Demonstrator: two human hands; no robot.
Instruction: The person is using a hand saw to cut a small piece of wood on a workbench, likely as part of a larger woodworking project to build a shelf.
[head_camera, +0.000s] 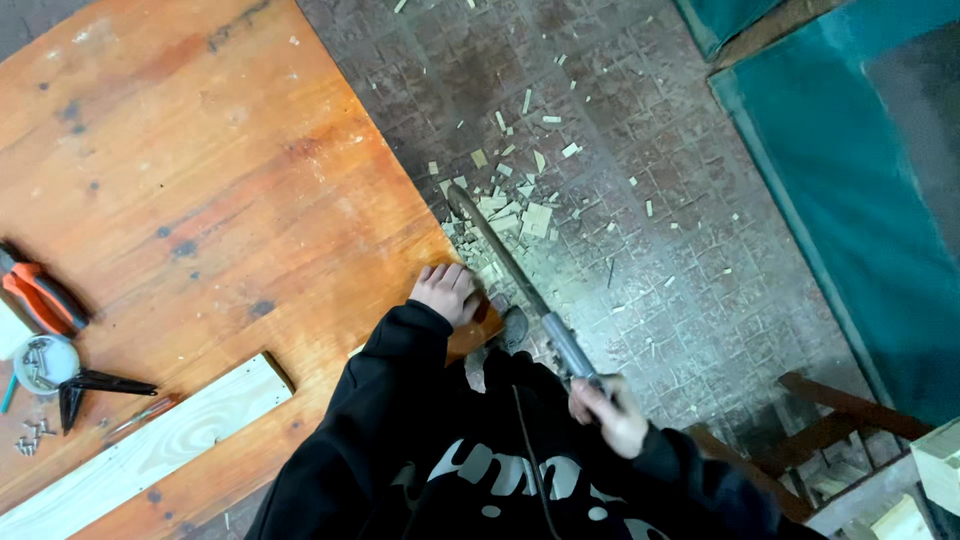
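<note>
My left hand (446, 292) presses fingers-down on the corner of an orange-brown wooden tabletop (190, 180), near its right edge. My right hand (608, 410) is wrapped around the handle of a long grey hand saw (510, 265), whose blade runs up and left along the table's edge, over the floor. Black sleeves cover both arms. What the blade touches is hidden behind the table corner and my left hand.
Pale wood offcuts and chips (520, 205) litter the tiled floor beside the table. On the table lie a light wooden plank (150, 445), orange-handled pliers (40, 298), a small dish of screws (42, 362) and a black tool (95, 388). Teal sheeting (850, 180) and wooden pieces (840, 420) sit at right.
</note>
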